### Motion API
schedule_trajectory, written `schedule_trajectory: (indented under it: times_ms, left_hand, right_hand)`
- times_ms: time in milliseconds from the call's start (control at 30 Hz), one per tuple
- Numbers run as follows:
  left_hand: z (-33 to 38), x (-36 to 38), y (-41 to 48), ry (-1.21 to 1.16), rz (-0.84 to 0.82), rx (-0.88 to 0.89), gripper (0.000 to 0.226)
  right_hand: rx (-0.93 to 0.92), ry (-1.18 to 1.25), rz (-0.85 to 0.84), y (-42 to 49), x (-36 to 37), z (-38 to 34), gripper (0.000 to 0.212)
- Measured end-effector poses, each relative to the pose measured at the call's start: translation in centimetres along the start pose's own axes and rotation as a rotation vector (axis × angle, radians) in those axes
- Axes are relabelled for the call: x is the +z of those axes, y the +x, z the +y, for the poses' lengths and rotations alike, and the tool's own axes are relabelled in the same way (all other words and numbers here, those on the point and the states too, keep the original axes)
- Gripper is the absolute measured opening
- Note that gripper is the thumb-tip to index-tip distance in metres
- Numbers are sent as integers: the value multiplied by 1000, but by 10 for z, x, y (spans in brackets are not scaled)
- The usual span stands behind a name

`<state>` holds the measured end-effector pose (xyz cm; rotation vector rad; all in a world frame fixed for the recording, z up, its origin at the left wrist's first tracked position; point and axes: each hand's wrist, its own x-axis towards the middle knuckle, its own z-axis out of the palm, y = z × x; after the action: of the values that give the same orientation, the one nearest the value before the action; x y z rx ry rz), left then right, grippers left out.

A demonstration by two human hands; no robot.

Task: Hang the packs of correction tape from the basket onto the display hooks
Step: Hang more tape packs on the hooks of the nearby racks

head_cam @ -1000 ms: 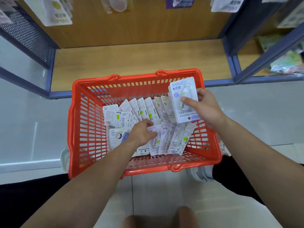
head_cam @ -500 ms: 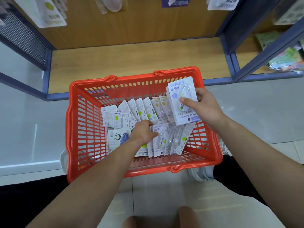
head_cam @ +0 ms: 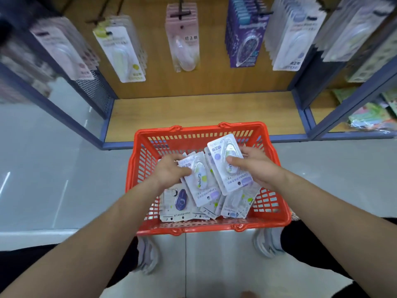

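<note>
An orange plastic basket (head_cam: 277, 216) stands on the floor in front of me with several white correction tape packs (head_cam: 234, 206) lying in it. My left hand (head_cam: 169, 168) grips one white pack (head_cam: 199, 181) with a green-dotted tape, lifted above the pile. My right hand (head_cam: 255, 166) holds another white pack (head_cam: 227, 160) with a purple label, thumb on its blister. Above, display hooks (head_cam: 181, 12) on the wooden back panel carry hanging packs.
Hanging rows of packs: pink (head_cam: 184, 39), purple (head_cam: 245, 37), white-yellow (head_cam: 122, 52), white (head_cam: 290, 37). A wooden shelf base (head_cam: 199, 112) with blue frame lies behind the basket. More goods sit at the right (head_cam: 373, 117). Grey floor tiles surround me; my shoes (head_cam: 148, 254) flank the basket.
My left hand has picked a pack out of the pile and lifted it. My head has tilted up, bringing the hanging display packs into view. The right hand keeps its pack.
</note>
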<state>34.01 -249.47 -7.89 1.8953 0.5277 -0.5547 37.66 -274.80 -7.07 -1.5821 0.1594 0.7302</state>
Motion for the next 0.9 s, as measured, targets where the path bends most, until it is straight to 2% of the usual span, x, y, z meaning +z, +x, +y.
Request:
schedule_trajectory:
  times_ms: [133, 467, 733, 900]
  left_hand:
    - [32, -26, -43, -203, 8, 64, 21]
    - [57, -24, -97, -475, 4, 99, 20]
    - [59, -12, -94, -418, 11, 113, 31]
    - [64, -4, -91, -229, 51, 102, 58]
  right_hand:
    - [19, 80, -120, -26, 16, -20, 47]
    - [-77, 277, -165, -71, 27, -36, 50]
    - [-86, 247, -140, -75, 29, -28, 49]
    - [-168, 35, -127, -70, 27, -37, 26]
